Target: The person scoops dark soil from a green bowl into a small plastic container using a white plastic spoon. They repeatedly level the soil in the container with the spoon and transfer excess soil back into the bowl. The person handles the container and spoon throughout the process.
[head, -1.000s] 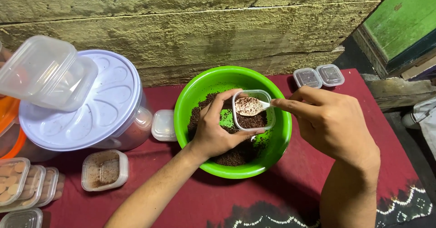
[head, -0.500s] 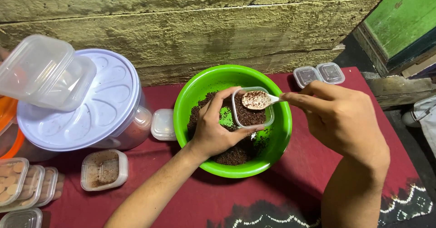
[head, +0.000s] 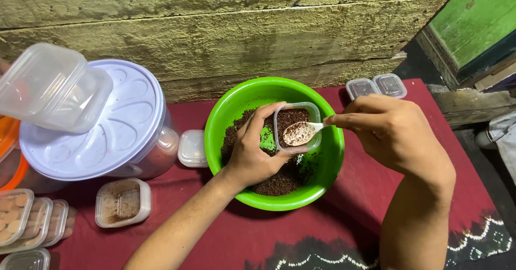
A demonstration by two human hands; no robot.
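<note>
A bright green bowl [head: 322, 165] partly filled with dark brown crumbs sits on a dark red cloth [head: 258, 232]. My left hand [head: 252, 151] holds a small clear plastic container [head: 294, 120] over the bowl, with brown crumbs in it. My right hand [head: 389, 133] pinches a small white spoon [head: 302, 133] whose bowl lies at the container's front rim, dusted with crumbs.
A large round tub with a pale lilac lid [head: 115, 130] stands to the left, stacked clear tubs [head: 51, 87] on it. A small lid [head: 192, 147], a small crumb-filled container [head: 122, 201], several filled containers [head: 27, 224] at far left, two lidded ones [head: 376, 86] behind. A wooden wall [head: 242, 28] runs behind.
The spoon has dropped from above the container to its front rim and now carries fewer crumbs. My right hand has shifted slightly down and to the right.
</note>
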